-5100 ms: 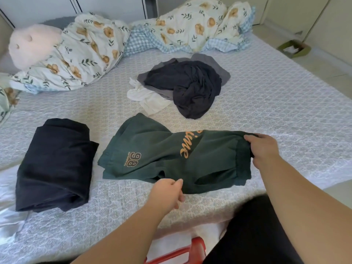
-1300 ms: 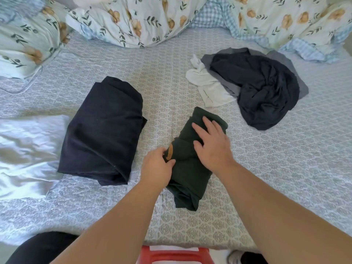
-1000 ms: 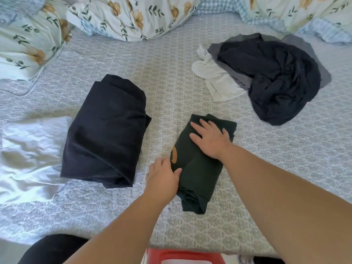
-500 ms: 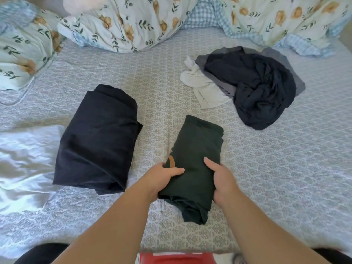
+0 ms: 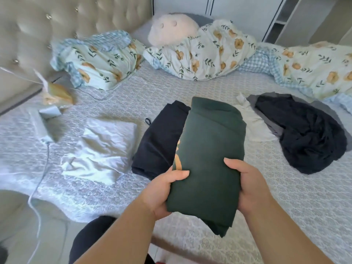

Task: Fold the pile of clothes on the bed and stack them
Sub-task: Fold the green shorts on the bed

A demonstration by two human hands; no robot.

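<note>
Both hands grasp the folded green garment (image 5: 209, 159) by its near end, the left hand (image 5: 162, 189) on its left edge and the right hand (image 5: 247, 187) on its right edge, thumbs on top, holding it in the air over the folded black garment (image 5: 158, 141) on the bed (image 5: 285, 197). It looks soft, light and floppy, its near corner drooping, so a grip on both sides with support underneath should keep the folds together. Half a second ago it lay on the bed just right of the black one; now it is lifted and carried left above it.
</note>
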